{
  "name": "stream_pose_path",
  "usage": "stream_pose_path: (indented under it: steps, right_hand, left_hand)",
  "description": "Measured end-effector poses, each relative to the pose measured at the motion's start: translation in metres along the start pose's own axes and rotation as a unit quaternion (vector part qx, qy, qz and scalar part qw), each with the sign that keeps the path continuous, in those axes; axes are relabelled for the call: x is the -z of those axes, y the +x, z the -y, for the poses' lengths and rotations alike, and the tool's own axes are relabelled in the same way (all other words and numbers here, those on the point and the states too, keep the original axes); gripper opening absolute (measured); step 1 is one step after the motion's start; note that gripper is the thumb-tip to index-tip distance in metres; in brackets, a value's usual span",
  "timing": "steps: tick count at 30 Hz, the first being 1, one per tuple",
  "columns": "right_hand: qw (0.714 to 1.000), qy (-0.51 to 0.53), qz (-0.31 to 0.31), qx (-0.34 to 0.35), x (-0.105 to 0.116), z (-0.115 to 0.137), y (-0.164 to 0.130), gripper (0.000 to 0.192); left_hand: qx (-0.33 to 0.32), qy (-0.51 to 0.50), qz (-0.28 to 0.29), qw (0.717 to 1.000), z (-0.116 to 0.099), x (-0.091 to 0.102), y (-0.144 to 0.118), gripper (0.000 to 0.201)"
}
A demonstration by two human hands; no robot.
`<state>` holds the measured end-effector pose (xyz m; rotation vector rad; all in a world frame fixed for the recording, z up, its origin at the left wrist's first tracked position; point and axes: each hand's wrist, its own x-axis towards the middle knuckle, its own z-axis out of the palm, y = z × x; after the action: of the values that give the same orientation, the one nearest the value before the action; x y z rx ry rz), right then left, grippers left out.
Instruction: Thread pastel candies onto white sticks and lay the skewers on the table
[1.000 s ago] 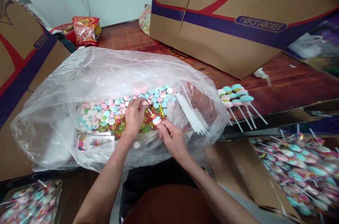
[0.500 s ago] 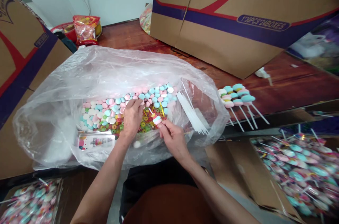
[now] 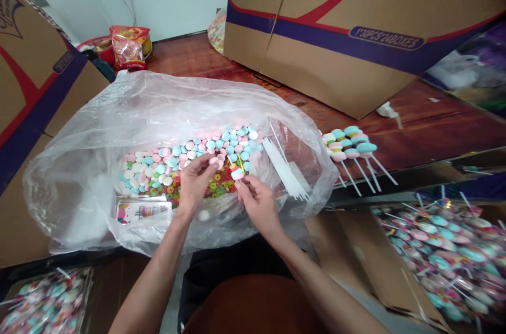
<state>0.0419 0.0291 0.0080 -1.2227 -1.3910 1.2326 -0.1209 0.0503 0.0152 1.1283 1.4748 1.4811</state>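
Note:
Over a clear plastic bag (image 3: 185, 99) laid open on the table, my left hand (image 3: 194, 184) pinches a pink candy (image 3: 215, 163) between thumb and fingertips. Just right of it, my right hand (image 3: 259, 206) grips a candy stick (image 3: 237, 174) threaded with pastel candies and a yellow and red ring; its white tip points up. Loose pastel candies (image 3: 136, 172) in pink, blue, white and green lie in the bag behind my hands. Nearer me are small coloured ring candies (image 3: 215, 186), partly hidden by my hands. White sticks (image 3: 282, 168) lie bundled at the right inside the bag.
Several threaded candy sticks (image 3: 351, 145) rest at the table edge on the right. Large cartons (image 3: 328, 73) stand behind and at the left (image 3: 35, 165). Boxes of wrapped candy sticks (image 3: 450, 255) sit low on both sides. A red snack packet (image 3: 129, 45) stands at the back.
My left hand has drawn back from the loose candies toward me, now showing a pink candy in its fingertips. My right hand has kept its hold, with the candy stick turned more upright.

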Motion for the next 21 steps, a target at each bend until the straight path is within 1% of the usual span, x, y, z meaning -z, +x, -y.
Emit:
stream_pose_path:
  steps: [2,4,7,11,13,16,18,21]
  right_hand:
    - [0.999,0.050,-0.016,-0.016,-0.003,0.003,0.004,0.024]
    - [0.995,0.088,-0.023,-0.030,-0.007,0.006,0.008,0.026]
    - [0.989,0.137,-0.023,-0.052,-0.010,0.007,0.011,0.027]
    - [0.977,0.196,-0.013,-0.083,-0.008,0.009,0.007,0.029]
    - [0.978,0.193,0.013,-0.078,-0.006,0.012,0.006,0.028]
    - [0.988,0.139,0.046,-0.050,-0.003,0.018,0.005,0.026]
    - [0.992,0.111,0.047,-0.036,-0.002,0.019,0.007,0.025]
    - [0.995,0.094,0.032,-0.028,-0.002,0.016,0.010,0.025]
  left_hand:
    - [0.040,-0.077,0.010,0.996,-0.004,-0.005,-0.010,0.029]
    - [0.055,-0.110,0.017,0.992,-0.008,-0.010,-0.020,0.028]
    - [0.064,-0.117,0.021,0.991,-0.012,-0.016,-0.031,0.026]
    - [0.079,-0.101,-0.005,0.992,-0.009,-0.013,-0.033,0.028]
    - [0.088,-0.103,-0.009,0.991,-0.006,-0.010,-0.031,0.030]
    - [0.109,-0.122,0.018,0.986,-0.004,-0.009,-0.031,0.032]
    - [0.127,-0.127,0.033,0.983,-0.005,-0.010,-0.033,0.034]
    - [0.145,-0.125,0.048,0.980,-0.009,-0.008,-0.037,0.037]
